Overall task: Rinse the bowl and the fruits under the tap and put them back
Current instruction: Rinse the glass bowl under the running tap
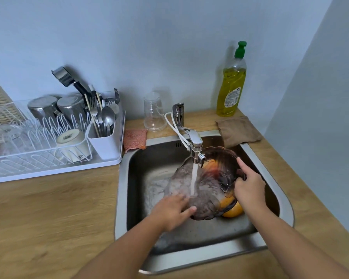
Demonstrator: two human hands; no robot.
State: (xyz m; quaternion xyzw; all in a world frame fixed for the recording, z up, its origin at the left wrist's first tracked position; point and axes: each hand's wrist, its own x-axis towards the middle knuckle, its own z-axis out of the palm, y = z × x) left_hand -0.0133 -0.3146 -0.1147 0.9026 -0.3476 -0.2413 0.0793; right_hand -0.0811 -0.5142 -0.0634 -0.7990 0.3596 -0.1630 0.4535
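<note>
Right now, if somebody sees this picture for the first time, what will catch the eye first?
First, the running tap pouring water onto the dark glass bowl, tilted in the sink, with the left hand rubbing it and the right hand holding its rim. Next, the orange fruit under the bowl, then the yellow soap bottle at the wall.

The fruits (231, 210) are mostly hidden behind the tinted bowl (212, 178), so no clue what kind they are. Left hand (170, 211) is motion-blurred, can't tell if it's got a grip. The dish rack (48, 158) at the surface's left edge is cut off and smeary.
</note>
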